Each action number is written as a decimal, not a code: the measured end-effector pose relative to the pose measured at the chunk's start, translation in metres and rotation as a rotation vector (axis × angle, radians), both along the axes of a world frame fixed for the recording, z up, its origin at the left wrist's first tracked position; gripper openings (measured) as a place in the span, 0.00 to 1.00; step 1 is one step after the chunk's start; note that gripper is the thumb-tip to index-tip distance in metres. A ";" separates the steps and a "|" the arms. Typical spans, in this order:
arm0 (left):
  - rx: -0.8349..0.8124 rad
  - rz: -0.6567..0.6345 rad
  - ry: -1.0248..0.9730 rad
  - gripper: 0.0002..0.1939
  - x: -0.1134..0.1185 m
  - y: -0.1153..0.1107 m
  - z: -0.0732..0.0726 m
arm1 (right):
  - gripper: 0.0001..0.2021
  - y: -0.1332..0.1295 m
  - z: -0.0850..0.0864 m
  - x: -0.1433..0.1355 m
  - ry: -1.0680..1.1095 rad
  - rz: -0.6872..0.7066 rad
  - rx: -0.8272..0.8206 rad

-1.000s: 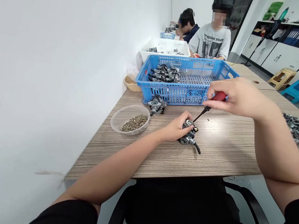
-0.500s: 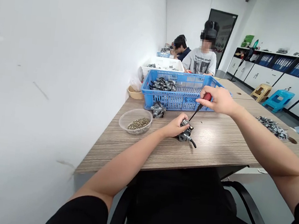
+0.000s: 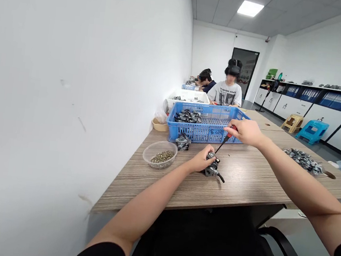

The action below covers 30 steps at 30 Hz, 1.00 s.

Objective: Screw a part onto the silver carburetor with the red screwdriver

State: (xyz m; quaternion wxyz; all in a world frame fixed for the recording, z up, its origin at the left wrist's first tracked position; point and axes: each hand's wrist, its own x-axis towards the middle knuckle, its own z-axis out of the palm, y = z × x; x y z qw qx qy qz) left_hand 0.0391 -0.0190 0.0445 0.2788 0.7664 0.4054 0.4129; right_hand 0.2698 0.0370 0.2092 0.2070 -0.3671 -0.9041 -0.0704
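Note:
My left hand [image 3: 201, 160] is closed round a grey metal carburetor [image 3: 212, 167] on the table, its short black hose pointing to the front right. My right hand [image 3: 246, 132] grips the red handle of a screwdriver [image 3: 227, 137]. The dark shaft slants down to the left, and its tip meets the carburetor's far side beside my left fingers; the exact contact point is too small to make out. Left of my hands stands a clear plastic bowl [image 3: 145, 154] of small brass-coloured screws [image 3: 162, 157]. Behind the bowl sits a second carburetor [image 3: 183, 142].
A blue crate [image 3: 194, 131] holding several carburetors stands across the table, with a white crate [image 3: 173, 103] behind it. Small metal parts [image 3: 304, 160] are heaped at the right. A white wall [image 3: 67, 112] borders the left side. A co-worker [image 3: 228, 92] sits opposite.
The camera view has tilted up, so everything appears lower. Both hands keep their hold on the carburetor and screwdriver; the right hand's grip on the handle has turned slightly.

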 end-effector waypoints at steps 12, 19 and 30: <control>-0.011 0.001 -0.019 0.14 0.000 0.005 -0.010 | 0.18 -0.001 -0.005 -0.007 0.165 0.283 -0.197; 0.014 -0.001 0.015 0.13 -0.002 0.004 -0.009 | 0.16 -0.001 -0.012 -0.008 0.207 0.283 -0.155; 0.027 0.015 0.045 0.11 -0.004 0.005 -0.016 | 0.15 0.002 -0.014 0.000 0.220 0.459 -0.302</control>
